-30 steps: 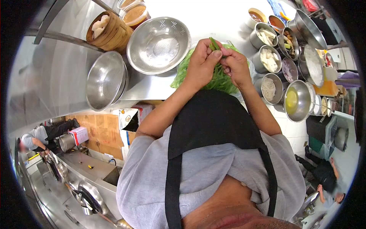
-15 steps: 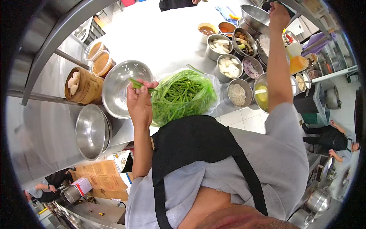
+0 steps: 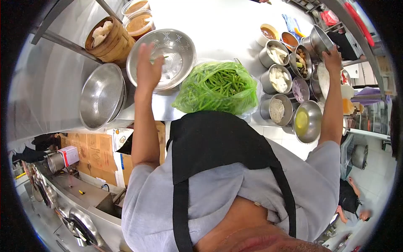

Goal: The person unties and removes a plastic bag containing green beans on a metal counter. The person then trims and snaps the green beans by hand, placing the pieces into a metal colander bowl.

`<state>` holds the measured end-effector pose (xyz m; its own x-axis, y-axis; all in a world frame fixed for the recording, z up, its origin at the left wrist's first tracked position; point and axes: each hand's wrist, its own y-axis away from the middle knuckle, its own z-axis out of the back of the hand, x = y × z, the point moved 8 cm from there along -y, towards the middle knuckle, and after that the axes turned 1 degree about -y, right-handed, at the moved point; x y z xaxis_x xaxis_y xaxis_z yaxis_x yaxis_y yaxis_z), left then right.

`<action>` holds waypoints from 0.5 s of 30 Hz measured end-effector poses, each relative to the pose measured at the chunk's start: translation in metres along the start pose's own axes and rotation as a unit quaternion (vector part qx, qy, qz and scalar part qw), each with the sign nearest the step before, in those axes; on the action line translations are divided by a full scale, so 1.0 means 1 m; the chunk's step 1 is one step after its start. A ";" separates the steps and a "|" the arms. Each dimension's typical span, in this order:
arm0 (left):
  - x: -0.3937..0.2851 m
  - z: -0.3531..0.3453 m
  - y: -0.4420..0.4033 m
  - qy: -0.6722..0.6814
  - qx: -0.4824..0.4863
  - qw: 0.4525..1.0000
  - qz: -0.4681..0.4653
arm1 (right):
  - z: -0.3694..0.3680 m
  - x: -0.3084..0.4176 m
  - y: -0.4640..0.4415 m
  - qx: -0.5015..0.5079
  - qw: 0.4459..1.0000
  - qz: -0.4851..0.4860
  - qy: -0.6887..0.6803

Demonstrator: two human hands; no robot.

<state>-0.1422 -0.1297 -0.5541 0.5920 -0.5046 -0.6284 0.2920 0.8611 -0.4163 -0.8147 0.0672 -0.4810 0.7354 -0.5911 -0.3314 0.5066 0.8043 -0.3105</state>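
My left hand (image 3: 149,67) is over a perforated steel colander (image 3: 184,42), palm down with its fingers spread. A small green piece, probably cut green bean, shows just beside the fingers. To the right of the colander is an open clear plastic bag of green beans (image 3: 224,82), close to my apron. My right hand (image 3: 333,58) reaches out to the far right, its fingers bent over the rim of a tilted steel bowl (image 3: 320,41). Part of its grip is hidden.
Steel containers hold white slices (image 3: 278,79), bean sprouts (image 3: 277,110), sliced onion (image 3: 299,90) and yellow liquid (image 3: 301,122). On the left are another colander (image 3: 100,96), a bamboo steamer (image 3: 111,42) and tubs of brown sauce (image 3: 140,23). Another person (image 3: 351,199) is at the lower right.
My left hand has opened and let go of the green beans it pinched over the colander. My right hand has come nearer along the bowl's rim. The whole view has shifted.
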 end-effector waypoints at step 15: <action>-0.066 -0.035 0.016 0.209 0.123 0.970 0.010 | 0.138 0.318 0.108 -0.182 0.814 0.372 -0.407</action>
<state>-0.2029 -0.0842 -0.5421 0.2585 -0.4244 -0.8678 0.4849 0.8340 -0.2634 -0.4645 -0.0257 -0.4964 0.9071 0.4073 0.1059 -0.2738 0.7623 -0.5865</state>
